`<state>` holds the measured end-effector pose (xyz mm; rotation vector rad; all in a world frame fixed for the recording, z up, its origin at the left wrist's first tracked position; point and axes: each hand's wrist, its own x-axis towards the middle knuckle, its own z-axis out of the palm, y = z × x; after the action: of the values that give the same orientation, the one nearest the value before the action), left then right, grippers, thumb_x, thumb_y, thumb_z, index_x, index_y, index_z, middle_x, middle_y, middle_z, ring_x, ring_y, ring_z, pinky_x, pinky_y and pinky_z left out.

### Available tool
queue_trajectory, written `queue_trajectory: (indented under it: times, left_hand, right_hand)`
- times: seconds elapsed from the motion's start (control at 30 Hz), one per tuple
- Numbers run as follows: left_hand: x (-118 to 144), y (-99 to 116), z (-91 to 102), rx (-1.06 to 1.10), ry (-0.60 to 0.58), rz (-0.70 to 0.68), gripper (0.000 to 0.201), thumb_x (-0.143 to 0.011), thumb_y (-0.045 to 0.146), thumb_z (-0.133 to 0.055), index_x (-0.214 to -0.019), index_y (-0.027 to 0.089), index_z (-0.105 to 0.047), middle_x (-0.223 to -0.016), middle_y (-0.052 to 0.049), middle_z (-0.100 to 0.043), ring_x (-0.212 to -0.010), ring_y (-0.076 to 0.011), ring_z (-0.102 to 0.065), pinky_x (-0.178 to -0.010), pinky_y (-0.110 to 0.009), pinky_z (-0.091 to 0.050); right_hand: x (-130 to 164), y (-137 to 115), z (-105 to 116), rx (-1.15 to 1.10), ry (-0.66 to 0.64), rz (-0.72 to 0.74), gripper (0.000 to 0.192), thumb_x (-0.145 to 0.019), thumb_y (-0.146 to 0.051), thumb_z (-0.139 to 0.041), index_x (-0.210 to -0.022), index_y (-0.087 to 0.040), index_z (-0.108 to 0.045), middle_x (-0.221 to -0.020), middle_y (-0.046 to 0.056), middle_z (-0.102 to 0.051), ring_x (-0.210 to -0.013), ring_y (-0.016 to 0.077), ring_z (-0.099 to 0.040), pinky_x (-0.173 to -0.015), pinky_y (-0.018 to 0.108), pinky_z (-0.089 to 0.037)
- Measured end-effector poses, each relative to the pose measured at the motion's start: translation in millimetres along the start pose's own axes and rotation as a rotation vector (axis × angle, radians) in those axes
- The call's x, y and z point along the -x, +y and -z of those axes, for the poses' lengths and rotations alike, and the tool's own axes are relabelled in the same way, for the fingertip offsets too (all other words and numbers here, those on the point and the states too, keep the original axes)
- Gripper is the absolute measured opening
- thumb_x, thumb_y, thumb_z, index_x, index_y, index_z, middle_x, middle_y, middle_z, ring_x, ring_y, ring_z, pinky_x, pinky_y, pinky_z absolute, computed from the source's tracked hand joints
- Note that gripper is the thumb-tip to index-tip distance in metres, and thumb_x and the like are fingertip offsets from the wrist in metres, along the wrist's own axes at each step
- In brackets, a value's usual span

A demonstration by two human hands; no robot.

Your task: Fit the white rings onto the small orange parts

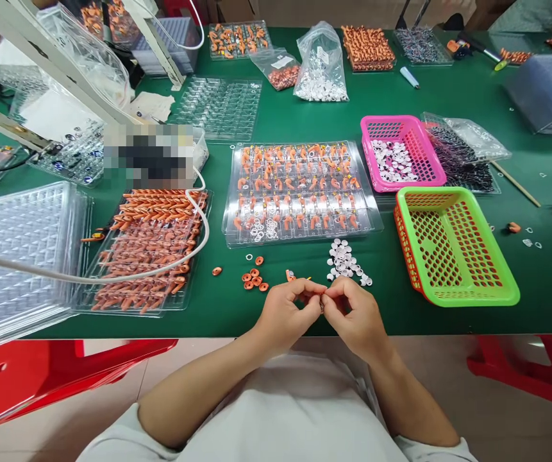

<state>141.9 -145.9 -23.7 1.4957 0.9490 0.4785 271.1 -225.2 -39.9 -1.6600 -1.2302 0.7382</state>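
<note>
My left hand (291, 311) and my right hand (356, 316) meet at the table's near edge, thumbs and forefingers pinched together. Between the fingertips is a tiny dark part (322, 304), mostly covered, whose kind I cannot make out. Just beyond my left hand lies an orange piece (290, 275). Several round orange parts with holes (255, 281) sit to its left. A loose pile of small white discs (343, 260) is just past my right hand. Farther off, a clear compartment tray (299, 192) holds rows of curved orange parts, with white rings heaped at its front left.
A green basket (511, 296) nested in an orange one stands at right, beside a pink basket (370, 173) of white pieces. To the left are a tray of orange parts (145, 256), a white cable (206, 224) and stacked clear trays (20, 237). Bags (321, 64) stand at the back.
</note>
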Motion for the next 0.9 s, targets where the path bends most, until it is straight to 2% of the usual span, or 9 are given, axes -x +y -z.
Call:
queue_trajectory:
  times: [0.1, 0.2, 0.3, 0.4, 0.53, 0.63, 0.77, 0.9]
  left_hand:
    - [-4, 0, 2.2, 0.162, -0.061, 0.078, 0.014, -0.074, 0.015, -0.061, -0.082, 0.015, -0.073, -0.073, -0.004, -0.074, -0.067, -0.0158, -0.068, -0.063, -0.025, -0.056]
    - [-6, 2, 4.6, 0.261, -0.057, 0.109, 0.013, -0.077, 0.017, -0.062, -0.084, 0.014, -0.072, -0.073, -0.004, -0.072, -0.066, -0.015, -0.068, -0.064, -0.026, -0.057]
    - [-5, 5, 4.6, 0.264, -0.008, 0.095, 0.014, -0.08, 0.018, -0.061, -0.088, 0.014, -0.072, -0.078, -0.006, -0.074, -0.07, -0.0158, -0.069, -0.068, -0.028, -0.058]
    - [-3, 7, 1.4, 0.219, 0.033, 0.05, 0.016, -0.082, 0.02, -0.06, -0.091, 0.015, -0.073, -0.085, -0.007, -0.075, -0.074, -0.0173, -0.07, -0.072, -0.029, -0.058]
    - [0, 7, -3.2, 0.047, 0.072, -0.098, 0.018, -0.084, 0.016, -0.058, -0.09, 0.019, -0.075, -0.083, -0.004, -0.076, -0.073, -0.0158, -0.069, -0.081, -0.032, -0.055]
    - [2, 6, -3.8, -0.07, 0.106, -0.277, 0.021, -0.083, 0.012, -0.056, -0.089, 0.02, -0.075, -0.079, -0.003, -0.074, -0.071, -0.0146, -0.066, -0.082, -0.031, -0.053]
    - [2, 3, -2.6, -0.169, 0.125, -0.458, 0.024, -0.083, 0.01, -0.055, -0.094, 0.021, -0.074, -0.074, -0.003, -0.071, -0.07, -0.0149, -0.062, -0.069, -0.027, -0.051]
    - [1, 2, -1.4, -0.237, 0.135, -0.522, 0.025, -0.083, 0.01, -0.056, -0.096, 0.021, -0.074, -0.071, -0.003, -0.071, -0.07, -0.0159, -0.058, -0.066, -0.028, -0.05]
  right_hand:
    - [1, 2, 5, -0.036, -0.031, 0.025, 0.008, -0.09, -0.019, -0.054, -0.082, -0.021, -0.055, -0.074, -0.001, -0.056, -0.062, 0.0125, -0.052, -0.056, 0.025, -0.044]
    - [6, 1, 15, -0.067, -0.028, 0.003, 0.005, -0.092, -0.022, -0.056, -0.089, -0.022, -0.06, -0.082, 0.001, -0.062, -0.07, 0.0138, -0.058, -0.064, 0.026, -0.048]
    - [14, 0, 21, -0.095, 0.01, -0.06, 0.005, -0.091, -0.025, -0.059, -0.094, -0.022, -0.062, -0.086, 0.001, -0.065, -0.071, 0.0138, -0.06, -0.065, 0.027, -0.05]
    - [21, 1, 17, -0.235, -0.029, -0.163, 0.011, -0.091, -0.03, -0.061, -0.097, -0.022, -0.064, -0.087, 0.002, -0.067, -0.073, 0.0151, -0.064, -0.067, 0.028, -0.053]
    - [20, 8, 2, -0.671, -0.085, -0.311, 0.024, -0.091, -0.039, -0.061, -0.101, -0.02, -0.068, -0.08, 0.004, -0.068, -0.07, 0.017, -0.066, -0.064, 0.03, -0.057]
    - [16, 13, -4, -0.923, -0.071, -0.432, 0.028, -0.081, -0.042, -0.072, -0.096, -0.018, -0.071, -0.072, 0.003, -0.067, -0.06, 0.0161, -0.064, -0.053, 0.028, -0.055]
    - [11, 13, -2, -1.018, -0.103, -0.521, 0.026, -0.073, -0.036, -0.079, -0.09, -0.017, -0.072, -0.072, 0.002, -0.068, -0.055, 0.0135, -0.062, -0.05, 0.026, -0.053]
    - [10, 11, 0, -1.055, -0.193, -0.512, 0.021, -0.075, -0.033, -0.077, -0.087, -0.017, -0.07, -0.065, 0.0, -0.065, -0.054, 0.0119, -0.061, -0.051, 0.023, -0.052]
